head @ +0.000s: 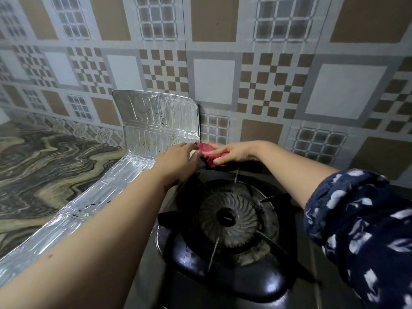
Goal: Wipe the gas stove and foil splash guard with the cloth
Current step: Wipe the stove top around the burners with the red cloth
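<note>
Cloth at the back corner, where the foil guard meets the stove

Your right hand [231, 151] is closed on the red cloth [211, 153], pressing it at the far edge of the gas stove [227, 216], just beside the foil splash guard [156, 121]. Your left hand [178, 161] reaches in next to it, fingers curled, probably steadying the guard's lower corner, though the contact is hidden. Dark specks dot the upright panel and the foil strip on the table [33, 170]. Next, sweep the cloth lightly up the panel; foil buckles easily.
</note>
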A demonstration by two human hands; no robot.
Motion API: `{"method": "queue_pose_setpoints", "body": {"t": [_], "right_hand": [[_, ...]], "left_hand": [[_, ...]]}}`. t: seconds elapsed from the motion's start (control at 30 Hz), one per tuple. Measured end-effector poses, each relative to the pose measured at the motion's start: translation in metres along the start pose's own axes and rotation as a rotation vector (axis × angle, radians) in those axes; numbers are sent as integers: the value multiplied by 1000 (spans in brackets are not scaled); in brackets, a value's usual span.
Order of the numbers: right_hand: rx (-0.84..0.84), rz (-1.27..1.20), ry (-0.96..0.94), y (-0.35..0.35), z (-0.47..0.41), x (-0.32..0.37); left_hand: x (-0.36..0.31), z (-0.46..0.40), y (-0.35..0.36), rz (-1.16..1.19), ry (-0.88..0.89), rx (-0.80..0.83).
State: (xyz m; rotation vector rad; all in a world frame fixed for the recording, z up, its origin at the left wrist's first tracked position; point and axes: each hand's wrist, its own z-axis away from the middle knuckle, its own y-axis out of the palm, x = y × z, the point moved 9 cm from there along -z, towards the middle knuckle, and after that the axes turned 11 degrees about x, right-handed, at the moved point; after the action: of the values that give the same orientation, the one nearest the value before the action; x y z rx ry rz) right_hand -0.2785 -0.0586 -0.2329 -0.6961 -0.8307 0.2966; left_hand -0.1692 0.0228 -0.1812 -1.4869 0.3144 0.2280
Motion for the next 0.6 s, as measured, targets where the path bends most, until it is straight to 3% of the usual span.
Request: {"method": "queue_pose_setpoints", "body": {"t": [0.17,0.4,0.6], "right_hand": [[-124,-34,80,7,49,-24],[-407,71,479,45,144,-58],[-522,67,717,102,202,-44]], "left_hand": [[-33,11,8,-48,18,20],[-75,56,12,-93,106,38],[-86,104,20,-97,236,76]]}}
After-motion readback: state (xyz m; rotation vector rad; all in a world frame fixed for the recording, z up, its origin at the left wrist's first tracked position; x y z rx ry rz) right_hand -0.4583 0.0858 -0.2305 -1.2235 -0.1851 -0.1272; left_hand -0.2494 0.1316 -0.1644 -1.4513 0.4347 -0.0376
